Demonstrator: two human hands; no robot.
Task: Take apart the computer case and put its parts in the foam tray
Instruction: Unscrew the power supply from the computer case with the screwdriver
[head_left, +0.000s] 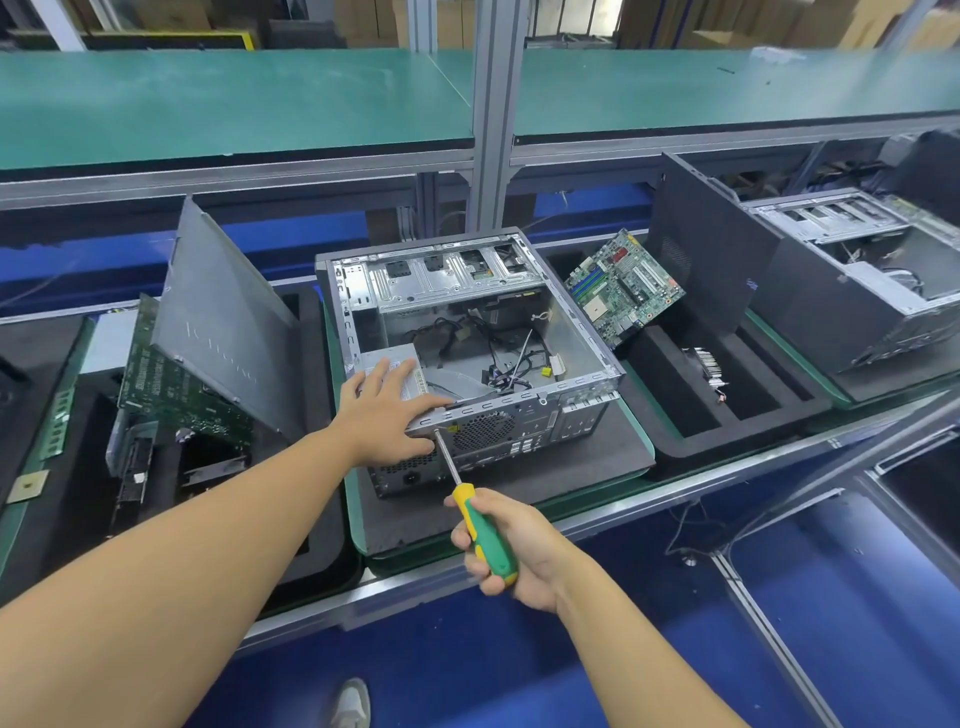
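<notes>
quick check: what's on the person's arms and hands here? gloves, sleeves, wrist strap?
Nothing visible. Left hand and right hand are bare: no gloves, rings, watch or wrist strap in view. Both forearms are uncovered right up to the frame edge, so no sleeve shows.

Open grey computer case (467, 332), lying on its side on a black pad, loose cables and a power supply (400, 371) inside. Black foam tray (727, 410) just to its right, holding a tilted green motherboard (623, 286) and a heatsink (706, 364).
</notes>
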